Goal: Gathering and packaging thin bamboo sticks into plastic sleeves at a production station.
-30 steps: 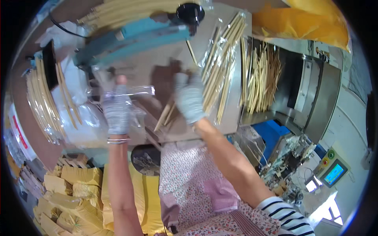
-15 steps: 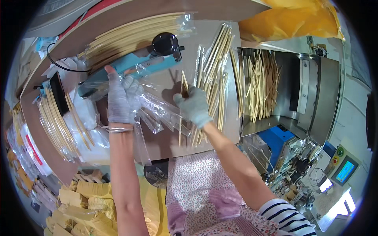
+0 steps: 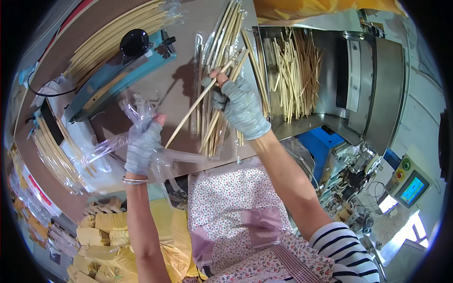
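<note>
My left hand (image 3: 144, 146), in a grey glove with a bare thumb tip, is closed on crumpled clear plastic bags (image 3: 139, 109) near the table's front edge. In my right hand (image 3: 241, 104), also gloved, thin wooden sticks (image 3: 191, 109) are pinched; one slants down toward the left hand's bags. Its fingers partly hide how many it holds. Below and behind that hand lie more wooden sticks in clear sleeves (image 3: 222, 35). Left of it stands a teal bag sealer (image 3: 125, 70) with a black round knob, touched by neither hand.
Bagged sticks (image 3: 118, 35) lie behind the sealer, and another bundle (image 3: 56, 151) sits at far left. A metal hopper (image 3: 325, 118) with loose sticks adjoins the table's right side, above a blue machine (image 3: 321, 148). Yellow packages (image 3: 111, 224) are stacked at lower left.
My right hand has lifted sticks off the table. My left hand has drawn away from the sealer toward the front, still holding the plastic bags. The whole view has shifted.
</note>
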A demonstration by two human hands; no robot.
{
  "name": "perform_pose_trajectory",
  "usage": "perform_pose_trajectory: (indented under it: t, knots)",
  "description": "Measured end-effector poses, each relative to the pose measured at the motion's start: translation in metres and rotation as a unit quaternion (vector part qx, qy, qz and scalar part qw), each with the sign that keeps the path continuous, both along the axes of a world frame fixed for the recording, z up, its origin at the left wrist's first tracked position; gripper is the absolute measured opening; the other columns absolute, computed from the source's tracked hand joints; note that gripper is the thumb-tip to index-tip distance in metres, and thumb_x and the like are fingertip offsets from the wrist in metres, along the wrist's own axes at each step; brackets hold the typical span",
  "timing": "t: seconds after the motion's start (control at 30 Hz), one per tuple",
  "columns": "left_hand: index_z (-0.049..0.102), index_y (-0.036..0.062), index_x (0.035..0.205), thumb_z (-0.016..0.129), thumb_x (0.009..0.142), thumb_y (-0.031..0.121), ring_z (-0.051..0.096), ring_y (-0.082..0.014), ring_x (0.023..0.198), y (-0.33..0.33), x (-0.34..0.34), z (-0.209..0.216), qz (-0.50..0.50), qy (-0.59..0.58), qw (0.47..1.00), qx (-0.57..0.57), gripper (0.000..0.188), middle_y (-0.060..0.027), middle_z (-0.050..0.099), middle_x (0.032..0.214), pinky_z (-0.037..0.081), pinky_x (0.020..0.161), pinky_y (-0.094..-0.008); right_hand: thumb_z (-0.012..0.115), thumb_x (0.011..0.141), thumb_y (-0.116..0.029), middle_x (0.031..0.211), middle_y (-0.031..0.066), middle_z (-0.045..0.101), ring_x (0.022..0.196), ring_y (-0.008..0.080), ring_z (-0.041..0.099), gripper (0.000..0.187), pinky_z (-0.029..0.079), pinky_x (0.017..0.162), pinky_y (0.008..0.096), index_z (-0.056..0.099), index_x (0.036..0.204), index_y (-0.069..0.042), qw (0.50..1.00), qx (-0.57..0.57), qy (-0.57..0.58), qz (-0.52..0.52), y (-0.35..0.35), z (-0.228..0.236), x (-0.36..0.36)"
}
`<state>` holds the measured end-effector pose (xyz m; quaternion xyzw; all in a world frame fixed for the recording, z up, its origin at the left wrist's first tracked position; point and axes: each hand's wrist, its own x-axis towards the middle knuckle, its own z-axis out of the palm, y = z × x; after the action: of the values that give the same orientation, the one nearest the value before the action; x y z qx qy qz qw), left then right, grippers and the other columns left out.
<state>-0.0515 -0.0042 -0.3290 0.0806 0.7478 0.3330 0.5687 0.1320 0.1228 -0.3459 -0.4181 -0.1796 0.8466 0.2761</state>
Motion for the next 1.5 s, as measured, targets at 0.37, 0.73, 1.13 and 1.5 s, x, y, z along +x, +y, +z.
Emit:
perform_pose_trajectory:
  t: [0.37,0.73,1.13,1.5]
  knots:
    - [0.063,0.0004,0.09,0.069,0.076,0.016,0.051,-0.0117,0.063,0.029,0.041,-0.067,-0.098,0.192,0.973,0.082,0.022,-0.0042,0.06,0.07,0.042,0.061,-0.0271,0.053,0.09,-0.017,0.091,0.0067,0.058,0.058,0.0077,0.036,0.019,0.034,0.054,0.0213,0.055,0.103,-0.003,0.999,-0.012,0.045,-0.028,0.024,-0.002,0.044]
    - [0.062,0.002,0.1,0.068,0.074,0.03,0.058,-0.0245,0.065,0.095,0.078,-0.08,-0.208,0.385,0.899,-0.008,0.038,-0.0139,0.063,0.075,0.045,0.065,-0.0342,0.049,0.092,-0.026,0.066,-0.0022,0.052,0.054,0.0061,0.048,0.018,0.04,0.047,0.0188,0.053,0.092,-0.009,0.986,0.047,-0.161,-0.018,0.058,-0.001,0.089]
    - [0.062,0.0081,0.084,0.068,0.079,0.016,0.041,-0.0043,0.047,0.074,0.067,-0.009,0.156,-0.042,0.986,0.042,0.011,0.0057,0.048,0.059,0.031,0.043,-0.0193,0.066,0.08,-0.024,0.071,0.0008,0.053,0.064,0.0086,0.048,0.028,0.043,0.059,0.0249,0.058,0.101,-0.006,0.95,0.101,-0.185,0.232,-0.022,-0.007,0.066]
    - [0.06,0.0061,0.09,0.065,0.082,0.015,0.049,-0.005,0.06,0.061,0.076,-0.011,0.237,-0.169,0.951,0.1,0.013,0.0037,0.054,0.072,0.04,0.05,-0.0197,0.058,0.088,-0.031,0.073,-0.0056,0.052,0.068,0.0044,0.045,0.027,0.038,0.062,0.0184,0.063,0.095,-0.006,0.951,0.034,-0.136,0.277,-0.018,-0.001,0.066]
